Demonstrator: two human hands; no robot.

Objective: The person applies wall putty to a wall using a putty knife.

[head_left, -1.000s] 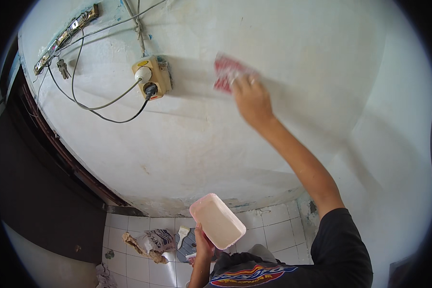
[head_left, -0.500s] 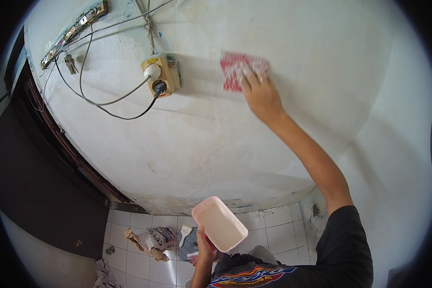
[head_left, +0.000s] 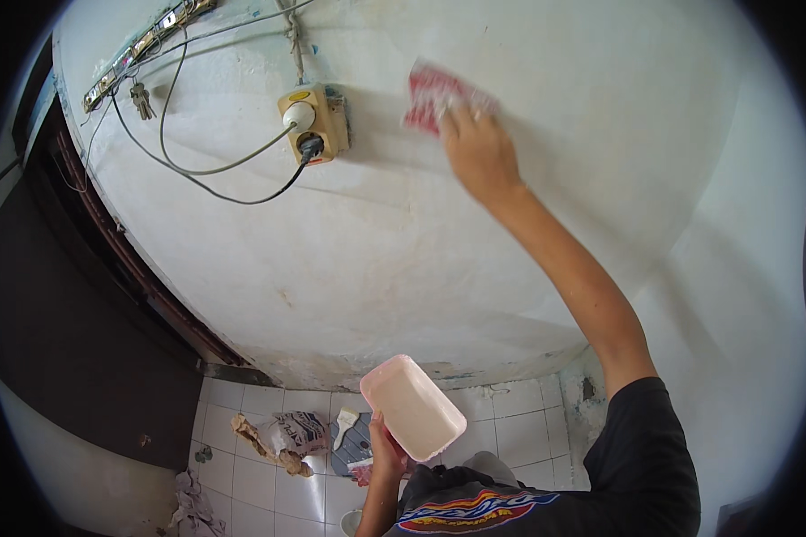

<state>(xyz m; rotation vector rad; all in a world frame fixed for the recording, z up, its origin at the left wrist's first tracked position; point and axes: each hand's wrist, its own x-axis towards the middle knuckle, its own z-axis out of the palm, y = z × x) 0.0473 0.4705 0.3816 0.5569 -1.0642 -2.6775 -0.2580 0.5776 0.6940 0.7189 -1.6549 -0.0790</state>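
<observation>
My right hand (head_left: 481, 152) is stretched up to the pale wall (head_left: 349, 268), its fingers closed on a flat red putty spreader (head_left: 432, 94) smeared with white. The spreader is tilted and slightly blurred, lying against or close to the wall. Low in front of my body, my left hand (head_left: 386, 449) grips a pink rectangular tray (head_left: 439, 390) by its left side. Off-white putty (head_left: 412, 407) fills the bottom of the tray. Part of my left fingers is hidden beneath it.
A socket box (head_left: 313, 125) with two plugs and hanging cables sits left of the spreader. Keys (head_left: 141, 100) hang near a metal strip. On the tiled floor are a paintbrush (head_left: 346, 426), a crumpled bag (head_left: 302, 433) and a cloth (head_left: 197, 506). A dark door panel (head_left: 72, 331) stands left.
My right hand has moved the spreader slightly up and left across the wall, tilting it more. The tray stays in my left hand, and the view has shifted a little.
</observation>
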